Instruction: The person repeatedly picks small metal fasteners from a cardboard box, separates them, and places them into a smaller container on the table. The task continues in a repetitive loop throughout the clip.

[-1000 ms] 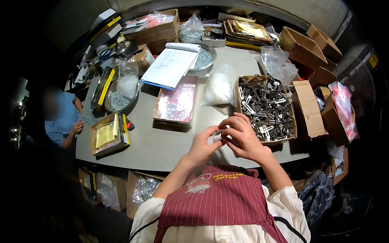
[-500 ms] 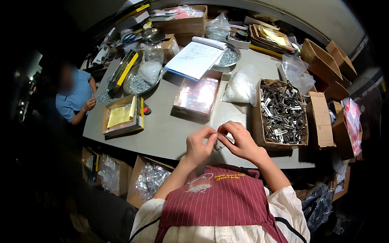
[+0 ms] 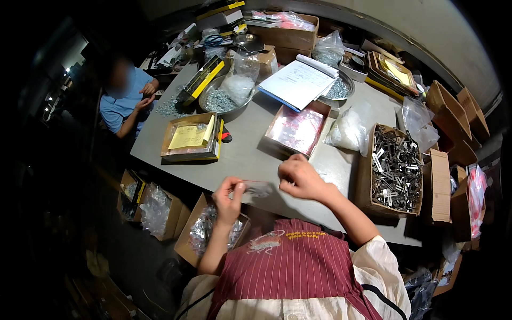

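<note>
A small clear zip bag (image 3: 257, 190) with a thin red line along its top is pinched between the thumb and fingers of my left hand (image 3: 228, 201), just over the table's near edge. The contents of the bag are too blurred to name. My right hand (image 3: 303, 178) is off to the bag's right, apart from it, above the grey tabletop. Its fingers are curled in, and what they hold, if anything, is hidden. Beyond this hand lies an open carton (image 3: 277, 129) with shiny, clear and reddish packets inside.
To the right stands a cardboard box (image 3: 364, 184) of dark metal parts, beside a bag of white pieces (image 3: 349, 130). A notepad (image 3: 298, 82) lies behind, near metal bowls (image 3: 234, 108) of small hardware. Below the table's edge sits a carton (image 3: 184, 246). Another person (image 3: 125, 98) is at the left.
My hands were together over the table; now they are apart. My left hand has moved left and down with the bag. The view has shifted, and the other person's hands have risen.
</note>
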Demonstrator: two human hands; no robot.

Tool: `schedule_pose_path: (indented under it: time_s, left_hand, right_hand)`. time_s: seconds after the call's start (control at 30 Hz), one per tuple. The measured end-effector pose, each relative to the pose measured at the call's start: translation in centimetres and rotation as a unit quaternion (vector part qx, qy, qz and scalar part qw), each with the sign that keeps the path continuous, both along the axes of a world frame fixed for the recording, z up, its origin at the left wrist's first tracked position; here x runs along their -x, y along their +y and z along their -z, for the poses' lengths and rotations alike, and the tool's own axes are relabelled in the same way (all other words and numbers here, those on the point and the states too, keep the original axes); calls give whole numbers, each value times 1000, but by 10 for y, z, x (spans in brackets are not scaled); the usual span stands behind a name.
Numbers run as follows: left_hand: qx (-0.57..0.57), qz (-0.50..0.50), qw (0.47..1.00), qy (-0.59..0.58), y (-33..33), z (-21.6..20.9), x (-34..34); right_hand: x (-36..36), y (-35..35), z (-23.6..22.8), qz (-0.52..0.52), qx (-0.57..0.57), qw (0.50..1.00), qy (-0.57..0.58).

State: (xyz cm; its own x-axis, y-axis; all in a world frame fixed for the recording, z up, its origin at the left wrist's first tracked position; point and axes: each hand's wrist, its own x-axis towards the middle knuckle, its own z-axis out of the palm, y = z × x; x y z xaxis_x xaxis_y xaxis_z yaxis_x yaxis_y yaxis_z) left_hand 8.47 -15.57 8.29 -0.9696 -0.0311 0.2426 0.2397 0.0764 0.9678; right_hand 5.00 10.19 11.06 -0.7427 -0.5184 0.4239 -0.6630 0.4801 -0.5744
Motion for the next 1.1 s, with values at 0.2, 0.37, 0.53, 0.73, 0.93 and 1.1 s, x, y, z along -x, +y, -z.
schedule_pose_path:
  time_s: [0.2, 0.37, 0.53, 0.73, 0.93, 1.1]
  left_hand:
    - [12, -82, 996, -39, -82, 32, -14]
    - [2, -109, 989, -96, -82, 42, -8]
    - [6, -60, 992, -112, -49, 51, 1]
    - [49, 38, 997, -55, 42, 46, 26]
    - [-252, 214, 913, -241, 111, 37, 53]
    - [-177, 223, 932, -223, 111, 46, 50]
  right_hand:
    - [111, 43, 79, 317, -193, 928, 44]
    - [154, 73, 132, 343, -323, 875, 105]
    - [126, 79, 99, 329, -60, 942, -31]
    - [54, 64, 59, 282, 333, 881, -184]
    - [-3, 63, 63, 208, 392, 839, -316]
    - [-25, 98, 89, 405, -96, 887, -200]
